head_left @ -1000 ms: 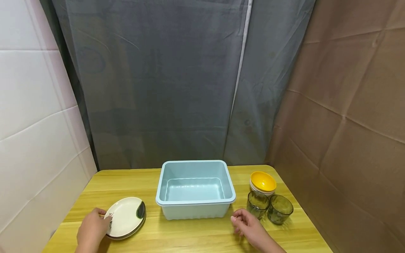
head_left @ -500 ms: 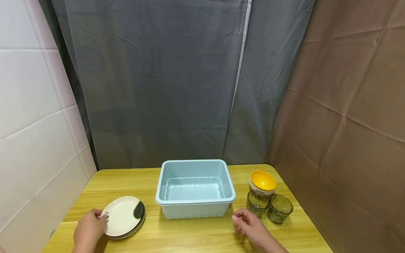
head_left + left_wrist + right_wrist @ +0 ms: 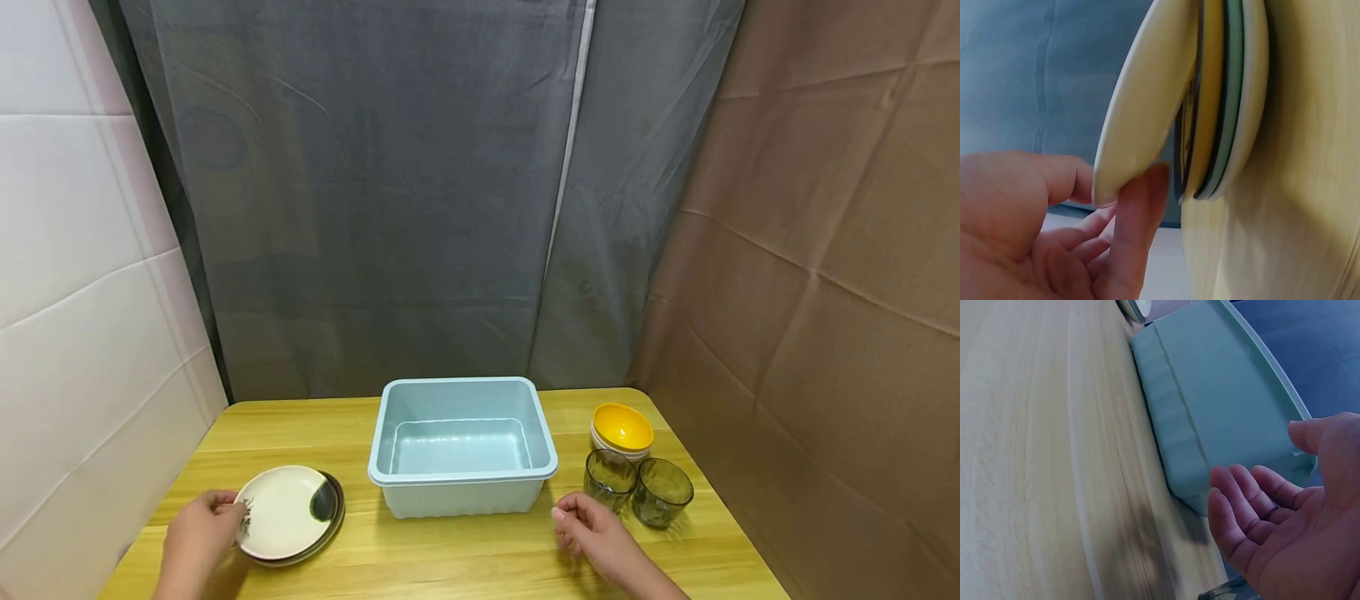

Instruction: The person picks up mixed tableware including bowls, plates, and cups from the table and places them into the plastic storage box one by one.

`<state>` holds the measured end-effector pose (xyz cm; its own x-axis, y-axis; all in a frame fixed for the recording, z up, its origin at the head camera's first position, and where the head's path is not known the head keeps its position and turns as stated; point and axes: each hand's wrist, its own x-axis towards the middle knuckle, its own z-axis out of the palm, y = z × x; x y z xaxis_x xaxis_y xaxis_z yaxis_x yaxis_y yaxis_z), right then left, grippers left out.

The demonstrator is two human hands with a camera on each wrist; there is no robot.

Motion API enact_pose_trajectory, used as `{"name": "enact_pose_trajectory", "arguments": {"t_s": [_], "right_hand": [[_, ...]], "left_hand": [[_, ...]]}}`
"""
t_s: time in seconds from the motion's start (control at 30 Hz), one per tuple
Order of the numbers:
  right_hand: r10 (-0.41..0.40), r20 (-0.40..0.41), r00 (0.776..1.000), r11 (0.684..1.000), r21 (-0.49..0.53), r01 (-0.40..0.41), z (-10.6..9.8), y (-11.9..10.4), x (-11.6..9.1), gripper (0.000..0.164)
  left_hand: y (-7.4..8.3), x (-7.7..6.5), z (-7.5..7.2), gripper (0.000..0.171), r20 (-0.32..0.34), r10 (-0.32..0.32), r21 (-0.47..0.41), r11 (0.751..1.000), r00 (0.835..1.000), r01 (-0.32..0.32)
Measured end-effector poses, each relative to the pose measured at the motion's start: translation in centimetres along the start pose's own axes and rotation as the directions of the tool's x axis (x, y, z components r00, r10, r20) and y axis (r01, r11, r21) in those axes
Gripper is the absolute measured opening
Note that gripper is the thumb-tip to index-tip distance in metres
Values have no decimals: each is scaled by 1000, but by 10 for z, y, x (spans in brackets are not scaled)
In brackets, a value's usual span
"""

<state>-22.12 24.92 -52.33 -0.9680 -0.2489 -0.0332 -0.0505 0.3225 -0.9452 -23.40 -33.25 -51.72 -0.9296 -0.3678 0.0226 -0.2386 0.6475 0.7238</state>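
With thumb and fingers my left hand (image 3: 198, 533) pinches the near-left rim of the top plate (image 3: 281, 512), a cream plate with a dark green patch. In the left wrist view this plate (image 3: 1141, 100) is tilted, its held edge raised off the stack of plates (image 3: 1232, 125) below. The stack's dark rim (image 3: 339, 504) shows at the right in the head view. My right hand (image 3: 596, 537) holds nothing, its fingers loosely bent, in front of the glasses and right of the light blue basin (image 3: 463, 500).
Two dark green glasses (image 3: 610, 477) (image 3: 663, 493) stand side by side on the right of the wooden table (image 3: 420, 558). Behind them is a yellow bowl (image 3: 622, 427) stacked on pale bowls. A grey curtain hangs behind the table, with cloth walls on both sides.
My left hand has drawn the top plate a little to the left, uncovering more of the dark-rimmed plate under it. The right hand has hardly moved.
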Motion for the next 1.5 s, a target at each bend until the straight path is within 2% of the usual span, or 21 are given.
{"name": "enact_pose_trajectory", "arguments": {"t_s": [0.07, 0.17, 0.33, 0.5, 0.63, 0.77, 0.9, 1.03, 1.2, 1.3, 1.4, 1.5], "right_hand": [[1, 3, 1000, 1000, -3, -1, -1, -1, 0, 34], [13, 7, 1000, 1000, -8, -13, -3, -2, 1, 34], [1, 11, 1000, 1000, -23, 0, -6, -1, 2, 32], [-24, 10, 1000, 999, -34, 25, -9, -1, 2, 29], [-34, -3, 999, 999, -31, 34, -14, -4, 3, 28], [-24, -13, 1000, 1000, -17, 24, -18, -9, 4, 28], [-4, -16, 1000, 1000, -3, 4, -22, -14, 4, 30], [4, -29, 1000, 1000, -6, -5, -24, -18, 3, 31], [-6, -36, 999, 1000, -8, 6, -26, -25, 3, 33], [-1, -39, 999, 1000, -1, 1, -26, -33, 2, 35], [-7, -33, 999, 1000, 0, 7, -26, -40, 2, 38], [-32, -13, 999, 999, 1, 32, -25, -46, 3, 38]], "left_hand": [[-2, 1, -2, 42, 46, -3, -33, 999, 999, 4], [-6, 2, -5, 45, 79, 7, -80, 997, 997, 0], [-9, 1, -7, 46, 41, 17, -104, 994, 999, -12], [-7, 0, -10, 49, 19, -20, -171, 985, 1000, 22], [-3, -2, -14, 49, 32, -44, -260, 964, 999, 51], [2, -5, -21, 52, 87, -62, -357, 930, 994, 89], [8, -7, -28, 53, 134, -70, -393, 912, 989, 118], [16, -11, -35, 52, 151, -33, -408, 908, 988, 93], [24, -18, -41, 46, 144, 84, -418, 908, 986, -16], [32, -22, -42, 44, 149, 128, -417, 907, 980, -55], [43, -27, -41, 44, 175, 138, -438, 898, 975, -48], [56, -29, -39, 45, 221, 122, -457, 889, 968, -8]]}}
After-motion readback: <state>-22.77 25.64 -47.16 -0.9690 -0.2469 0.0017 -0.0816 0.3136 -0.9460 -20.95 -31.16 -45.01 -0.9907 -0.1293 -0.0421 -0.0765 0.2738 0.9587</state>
